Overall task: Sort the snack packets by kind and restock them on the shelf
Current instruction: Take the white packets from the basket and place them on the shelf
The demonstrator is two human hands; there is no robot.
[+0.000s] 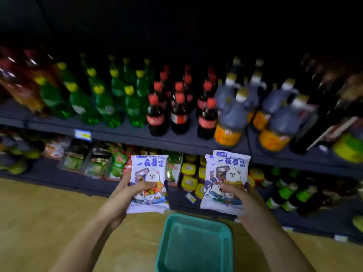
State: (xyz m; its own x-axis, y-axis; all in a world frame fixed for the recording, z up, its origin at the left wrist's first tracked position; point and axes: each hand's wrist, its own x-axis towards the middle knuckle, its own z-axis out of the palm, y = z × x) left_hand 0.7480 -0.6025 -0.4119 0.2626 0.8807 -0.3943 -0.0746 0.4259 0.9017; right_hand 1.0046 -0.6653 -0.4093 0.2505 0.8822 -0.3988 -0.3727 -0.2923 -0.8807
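My left hand (125,195) grips a white packet (149,169) printed with blue characters and cartoon animals, thumb across its front. My right hand (241,201) holds a small stack of matching white packets (229,169), at least two, the rear ones peeking out at the left edge. Both lots are held upright in front of the lower shelf (88,183), side by side with a gap between them. A teal plastic basket (170,228) sits on the floor below my hands, and no packets show inside it.
The upper shelf (121,132) carries green bottles (102,103), cola bottles (179,114) and dark sauce jugs (231,122). The lower shelf holds green snack packets (115,165), yellow-lidded jars (189,181) and green-labelled bottles (284,193). The wooden floor (49,222) lies to the left.
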